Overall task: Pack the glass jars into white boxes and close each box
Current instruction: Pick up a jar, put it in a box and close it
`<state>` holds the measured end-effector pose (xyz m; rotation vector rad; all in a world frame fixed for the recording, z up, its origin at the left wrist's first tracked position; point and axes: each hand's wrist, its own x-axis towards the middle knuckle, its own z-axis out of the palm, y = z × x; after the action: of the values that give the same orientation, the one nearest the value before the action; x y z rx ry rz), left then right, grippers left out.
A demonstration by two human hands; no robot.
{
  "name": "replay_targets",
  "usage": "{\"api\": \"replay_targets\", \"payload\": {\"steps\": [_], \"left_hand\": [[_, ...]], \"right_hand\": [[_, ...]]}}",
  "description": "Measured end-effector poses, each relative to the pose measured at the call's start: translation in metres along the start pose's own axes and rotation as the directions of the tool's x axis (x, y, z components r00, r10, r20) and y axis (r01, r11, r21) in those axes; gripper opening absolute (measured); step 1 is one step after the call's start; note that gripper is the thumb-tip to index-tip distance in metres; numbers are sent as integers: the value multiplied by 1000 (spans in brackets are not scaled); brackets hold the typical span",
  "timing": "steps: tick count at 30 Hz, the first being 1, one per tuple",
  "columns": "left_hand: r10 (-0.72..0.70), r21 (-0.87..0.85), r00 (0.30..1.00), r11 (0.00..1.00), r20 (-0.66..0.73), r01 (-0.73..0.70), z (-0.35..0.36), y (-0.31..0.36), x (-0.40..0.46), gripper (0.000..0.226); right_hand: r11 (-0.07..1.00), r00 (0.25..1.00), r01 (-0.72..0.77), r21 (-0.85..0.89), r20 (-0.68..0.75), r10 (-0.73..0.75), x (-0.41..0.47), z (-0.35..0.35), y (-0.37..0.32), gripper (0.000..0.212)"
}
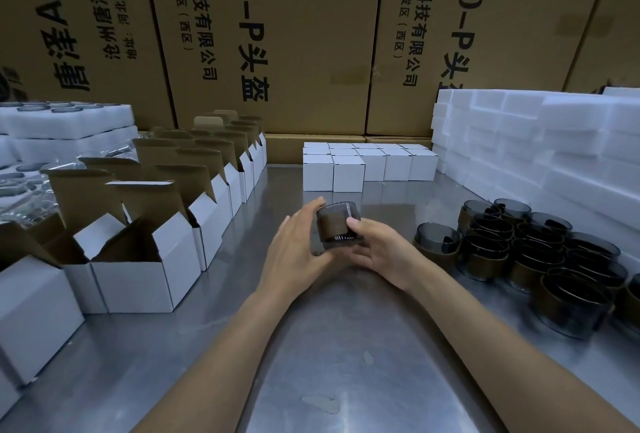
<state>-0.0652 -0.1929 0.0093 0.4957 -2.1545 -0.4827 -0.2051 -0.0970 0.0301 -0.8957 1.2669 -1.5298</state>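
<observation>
On the steel tabletop (311,346), both hands, left hand (298,245) and right hand (377,252), cup one jar (337,223) mid-table; it should go upright into the nearest open box (138,259) at the left edge.

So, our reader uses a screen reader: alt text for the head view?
Both hands, left hand and right hand, hold a dark glass jar above a metal table, open white boxes left, more jars right.
</observation>
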Motion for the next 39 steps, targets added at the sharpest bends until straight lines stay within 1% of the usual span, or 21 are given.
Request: {"api": "replay_targets", "payload": {"steps": [2,3,4,6,9,11,13,16,18,21,23,24,26,27,29,31,33,34,36,38,39], "left_hand": [[29,12,1000,999,1,-29,-1,2,0,84],[55,29,999,998,1,-55,-1,3,0,85],[78,43,997,996,-3,-78,-1,5,-1,82],[92,49,995,995,-26,-91,-2,5,-1,69],[21,21,999,1000,-25,-21,-2,2,-1,61],[-18,-9,999,1000,-31,17,-2,1,0,61],[-31,-22,999,999,-30,30,-2,1,0,62],[-25,-1,1000,1000,11,25,1,0,0,64],[-12,13,1000,1000,22,12,2,-1,0,68],[26,15,1000,1000,15,-26,0,1,-1,81],[55,30,998,998,9,-56,-1,2,-1,78],[59,37,998,998,3,-59,-1,2,-1,74],[28,26,1000,999,-10,-28,0,1,-1,64],[-9,1,1000,1000,-12,9,-1,1,0,61],[-93,-80,996,993,-5,92,-1,-2,1,57],[-151,-193,988,970,13,150,-1,-5,3,49],[-180,-264,982,946,52,188,-1,-5,3,42],[-190,-279,979,938,78,205,-1,-5,3,39],[-197,-312,971,922,132,230,-2,-5,3,37],[-194,-350,964,903,183,248,-1,-7,3,43],[-189,-351,961,902,203,252,-1,-8,3,50]], "right_hand": [[997,992,70,17,-110,-68,2,6,5,41],[996,982,94,3,-166,-92,1,9,6,46],[993,972,111,-30,-207,-115,1,11,8,49],[989,964,118,-88,-228,-135,1,14,10,54],[995,989,57,-81,-134,-68,-1,10,4,61],[999,1000,-18,-46,-20,17,-2,3,-1,51],[997,995,-80,15,57,79,-1,-5,-4,50],[996,991,-89,17,101,87,-1,-6,-5,49],[999,998,-43,7,40,42,-1,-1,-2,46],[994,979,98,39,-182,-89,1,10,6,49],[990,950,138,-26,-280,-140,1,16,10,48],[988,944,137,-66,-295,-151,1,18,11,48],[987,951,117,-106,-273,-142,0,17,10,53],[990,963,97,-103,-240,-119,-1,15,8,60],[996,990,43,-74,-128,-52,-2,7,4,75],[999,1000,9,-40,-2,-9,-2,-1,1,77],[1000,997,8,-23,75,-7,-2,-6,0,74],[1000,996,20,-24,87,-17,-2,-6,0,74],[998,997,60,-28,49,-58,-4,-4,2,73],[993,993,110,-43,-39,-112,-4,0,5,72],[986,983,141,-86,-103,-150,-4,4,7,71]]}}
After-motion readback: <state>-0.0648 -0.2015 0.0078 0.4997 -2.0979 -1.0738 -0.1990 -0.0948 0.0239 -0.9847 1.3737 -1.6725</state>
